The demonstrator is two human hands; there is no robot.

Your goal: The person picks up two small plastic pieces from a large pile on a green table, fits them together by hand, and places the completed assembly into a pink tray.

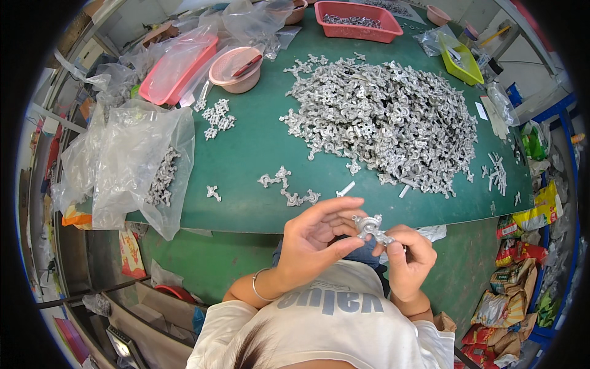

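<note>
Just below centre sits a silvery part [370,226], round-hubbed with stubby arms, its lower-right end pinched in the right hand [409,257]. The left hand [312,238] curves beside it, thumb and forefinger apart; contact I cannot tell. Beyond, toward upper right, lies a grey heap [384,120].

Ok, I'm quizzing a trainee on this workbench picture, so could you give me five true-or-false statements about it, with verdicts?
1. The right hand holds a metal part. True.
2. Both wrists are bare. False: a bracelet circles the left wrist.
3. The pile lies on a green table. True.
4. All the trays are pink. False: one tray is yellow-green.
5. Clear bags lie at the table's left. True.
</note>
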